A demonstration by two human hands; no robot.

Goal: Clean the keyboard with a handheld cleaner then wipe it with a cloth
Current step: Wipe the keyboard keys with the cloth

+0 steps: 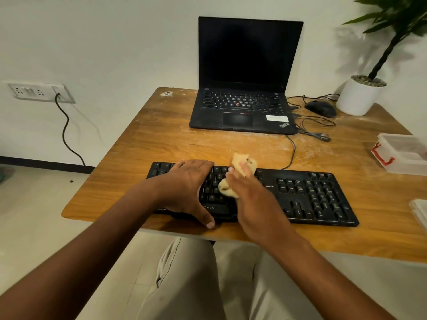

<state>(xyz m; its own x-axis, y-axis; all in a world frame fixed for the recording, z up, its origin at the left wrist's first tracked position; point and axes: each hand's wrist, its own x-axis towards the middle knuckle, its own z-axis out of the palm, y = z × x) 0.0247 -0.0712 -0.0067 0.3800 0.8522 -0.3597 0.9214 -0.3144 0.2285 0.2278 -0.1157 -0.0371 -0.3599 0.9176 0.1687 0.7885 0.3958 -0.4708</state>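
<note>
A black keyboard (307, 195) lies near the front edge of the wooden table (147, 144). My left hand (187, 183) rests on its left half, fingers spread flat over the keys and thumb at the front edge. My right hand (251, 192) presses a crumpled yellow cloth (247, 163) onto the keys in the middle of the keyboard; its fingers lie fairly straight over the cloth. Part of the cloth sticks out beyond the fingertips and another fold shows under the palm. No handheld cleaner is in view.
An open black laptop (245, 88) stands at the back of the table with a black mouse (321, 108) and cables to its right. A white plant pot (358, 95) sits at the back right. A clear plastic box with red clasp (402, 153) is at the right edge.
</note>
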